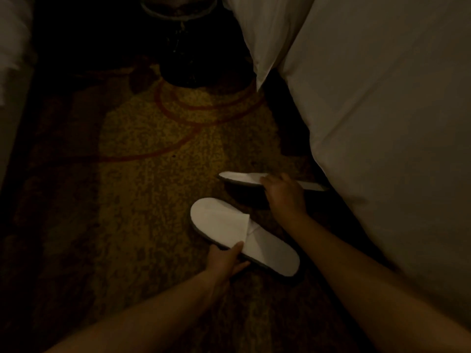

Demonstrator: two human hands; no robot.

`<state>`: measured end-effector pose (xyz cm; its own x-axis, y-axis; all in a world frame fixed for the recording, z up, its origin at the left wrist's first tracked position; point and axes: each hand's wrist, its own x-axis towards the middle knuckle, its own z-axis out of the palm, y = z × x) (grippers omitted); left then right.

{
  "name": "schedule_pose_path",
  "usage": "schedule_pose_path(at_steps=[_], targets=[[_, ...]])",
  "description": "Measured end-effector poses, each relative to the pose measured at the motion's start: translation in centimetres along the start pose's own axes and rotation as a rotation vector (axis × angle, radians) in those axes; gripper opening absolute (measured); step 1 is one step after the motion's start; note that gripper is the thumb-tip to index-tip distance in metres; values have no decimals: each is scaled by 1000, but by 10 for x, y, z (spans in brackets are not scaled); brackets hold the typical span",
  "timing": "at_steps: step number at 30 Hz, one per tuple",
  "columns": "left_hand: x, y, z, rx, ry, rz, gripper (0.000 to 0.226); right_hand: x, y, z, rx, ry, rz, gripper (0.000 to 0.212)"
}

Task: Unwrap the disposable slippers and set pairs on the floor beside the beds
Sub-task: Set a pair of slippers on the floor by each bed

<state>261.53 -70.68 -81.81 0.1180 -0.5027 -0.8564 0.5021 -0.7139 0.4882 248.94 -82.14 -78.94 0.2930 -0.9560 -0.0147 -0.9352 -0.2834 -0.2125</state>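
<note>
The left hand (225, 261) pinches the near edge of a white slipper (242, 233), thumb on top at the fold of the upper and fingers curled beneath the sole. That slipper is seen from above, toe pointing away and to the left, low over the patterned carpet (142, 154); whether it touches the floor cannot be told. The right hand (283, 193) closes over the middle of a second slipper (242, 178), which is seen almost edge-on, held clear of the carpet with a dark shadow under it, and its heel end reaches toward the white bed cover (382, 110) hanging at the right. The two slippers lie near each other, apart, just beside that bed. Farther off, a dark rounded stand (198, 70) sits on the carpet, and a pale edge of other bedding (12, 59) shows at far left.
</note>
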Motion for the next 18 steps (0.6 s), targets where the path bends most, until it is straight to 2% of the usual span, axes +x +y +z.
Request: schedule_pose_path(at_steps=[1, 5, 8, 9, 10, 12, 13, 15, 18], targets=[[-2, -1, 1, 14, -2, -27, 58, 1, 3, 4, -51, 8, -42, 36], [-12, -3, 4, 258, -59, -178, 36, 1, 12, 22, -136, -209, -63, 53], [-10, 1, 0, 511, -58, -164, 33, -3, 18, 29, -114, -348, -73, 67], [-8, 4, -2, 663, -50, -75, 31, -4, 20, 31, -98, -387, -77, 69], [-4, 9, -5, 880, -23, 92, 28, -6, 24, 33, -86, -405, -84, 70], [2, 21, -12, 1274, 64, 554, 17, -9, 30, 34, -58, -391, -101, 69], [4, 29, -15, 1375, 83, 741, 14, -10, 31, 34, -37, -383, -106, 68], [15, 43, -24, 1563, 65, 982, 38, -11, 32, 34, 12, -380, -102, 68], [33, 64, -34, 1900, -56, 1044, 77, -15, 37, 31, 54, -348, -55, 74]])
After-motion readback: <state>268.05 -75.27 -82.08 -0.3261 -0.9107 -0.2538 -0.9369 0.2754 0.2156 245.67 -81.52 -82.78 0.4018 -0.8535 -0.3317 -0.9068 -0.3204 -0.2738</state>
